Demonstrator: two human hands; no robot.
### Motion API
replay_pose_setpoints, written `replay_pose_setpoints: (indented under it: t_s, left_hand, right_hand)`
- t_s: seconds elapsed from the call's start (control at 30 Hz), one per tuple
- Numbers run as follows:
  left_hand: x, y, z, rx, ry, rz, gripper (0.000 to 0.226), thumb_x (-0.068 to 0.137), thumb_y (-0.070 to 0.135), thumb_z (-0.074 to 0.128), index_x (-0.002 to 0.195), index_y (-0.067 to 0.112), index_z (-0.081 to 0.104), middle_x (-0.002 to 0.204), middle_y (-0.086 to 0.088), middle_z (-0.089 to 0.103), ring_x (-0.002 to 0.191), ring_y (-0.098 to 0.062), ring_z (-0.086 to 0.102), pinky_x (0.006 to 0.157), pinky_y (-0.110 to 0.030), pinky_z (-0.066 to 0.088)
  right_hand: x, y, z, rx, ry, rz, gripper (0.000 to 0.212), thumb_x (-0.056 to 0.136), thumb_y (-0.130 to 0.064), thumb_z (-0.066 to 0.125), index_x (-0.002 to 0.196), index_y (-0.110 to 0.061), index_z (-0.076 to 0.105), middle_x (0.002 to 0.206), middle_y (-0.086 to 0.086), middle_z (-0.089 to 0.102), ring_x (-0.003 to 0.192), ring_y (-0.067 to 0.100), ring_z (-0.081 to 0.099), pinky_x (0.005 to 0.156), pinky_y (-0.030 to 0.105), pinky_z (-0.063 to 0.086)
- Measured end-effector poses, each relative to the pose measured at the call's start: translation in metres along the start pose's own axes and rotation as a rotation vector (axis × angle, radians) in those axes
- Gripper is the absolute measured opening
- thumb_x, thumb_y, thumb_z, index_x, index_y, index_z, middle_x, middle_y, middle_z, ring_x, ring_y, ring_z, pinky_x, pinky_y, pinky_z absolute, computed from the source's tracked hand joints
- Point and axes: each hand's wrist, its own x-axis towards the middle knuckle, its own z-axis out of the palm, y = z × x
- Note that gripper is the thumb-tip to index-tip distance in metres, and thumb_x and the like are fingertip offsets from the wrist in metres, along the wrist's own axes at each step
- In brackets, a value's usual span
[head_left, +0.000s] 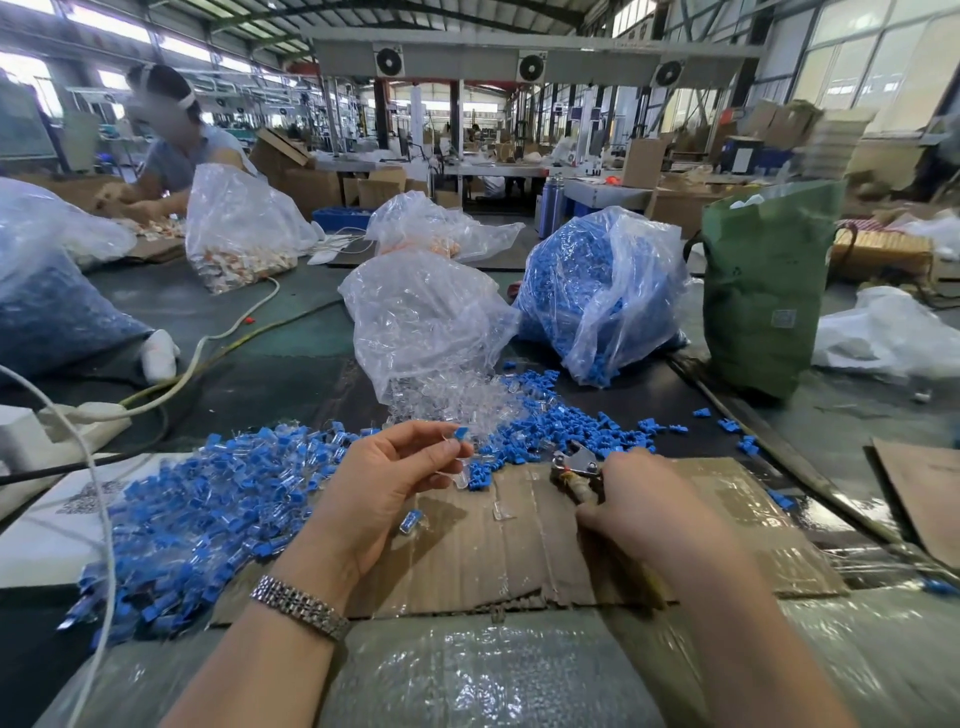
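Note:
My left hand (395, 478) pinches a small clear plastic piece with a blue cap (460, 435) between thumb and fingertips, above a taped cardboard sheet (519, 551). My right hand (644, 499) grips the handle of metal pliers (574, 467), whose jaws point toward the left hand. A pile of assembled blue-and-clear parts (208, 509) lies to the left. Loose blue caps (561, 421) and clear pieces (447, 400) are heaped just beyond the hands. One blue-and-clear part (410, 521) lies on the cardboard under my left hand.
A clear bag of clear pieces (426, 322), a bag of blue caps (597, 291) and a green bag (763, 291) stand beyond. Cables (208, 348) and a white power strip (78, 415) lie at left. Another person (176, 150) works at far left.

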Motion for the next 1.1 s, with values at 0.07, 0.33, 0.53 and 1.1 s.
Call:
replay_pose_setpoints:
  t_s: [0.07, 0.33, 0.53, 1.1]
  left_hand:
    - [-0.001, 0.001, -0.001, -0.007, 0.011, -0.001, 0.027, 0.078, 0.018, 0.077, 0.104, 0.011, 0.078, 0.106, -0.017, 0.077, 0.094, -0.025, 0.074, 0.077, -0.025, 0.06]
    - [-0.001, 0.004, -0.001, -0.104, 0.046, -0.018, 0.027, 0.076, 0.015, 0.077, 0.103, 0.012, 0.079, 0.111, -0.015, 0.076, 0.1, -0.022, 0.073, 0.077, -0.024, 0.059]
    - [-0.002, 0.006, 0.001, -0.065, 0.028, -0.008, 0.025, 0.076, 0.016, 0.076, 0.1, 0.018, 0.081, 0.108, -0.008, 0.078, 0.095, -0.013, 0.073, 0.075, -0.021, 0.057]
    - [-0.004, -0.001, 0.005, 0.265, 0.084, 0.017, 0.02, 0.082, 0.024, 0.075, 0.098, 0.033, 0.081, 0.097, -0.003, 0.079, 0.089, -0.021, 0.07, 0.081, -0.032, 0.056]
  right_hand:
    - [-0.003, -0.003, -0.001, 0.018, 0.015, -0.04, 0.034, 0.09, -0.04, 0.063, 0.07, -0.025, 0.04, 0.094, 0.004, 0.055, 0.085, 0.022, 0.05, 0.064, 0.031, 0.039]
    - [-0.014, -0.026, -0.018, 0.645, -0.308, -0.283, 0.024, 0.099, -0.024, 0.061, 0.078, -0.013, 0.059, 0.071, 0.004, 0.065, 0.065, 0.018, 0.068, 0.074, 0.037, 0.058]
    - [-0.023, -0.05, -0.026, 0.856, -0.505, -0.299, 0.011, 0.101, -0.009, 0.056, 0.092, -0.003, 0.059, 0.083, 0.011, 0.065, 0.073, 0.021, 0.071, 0.078, 0.039, 0.062]
    - [-0.027, -0.06, -0.001, 0.739, -0.35, -0.308, 0.038, 0.103, -0.046, 0.05, 0.08, -0.016, 0.054, 0.064, 0.001, 0.056, 0.057, 0.019, 0.054, 0.064, 0.038, 0.052]
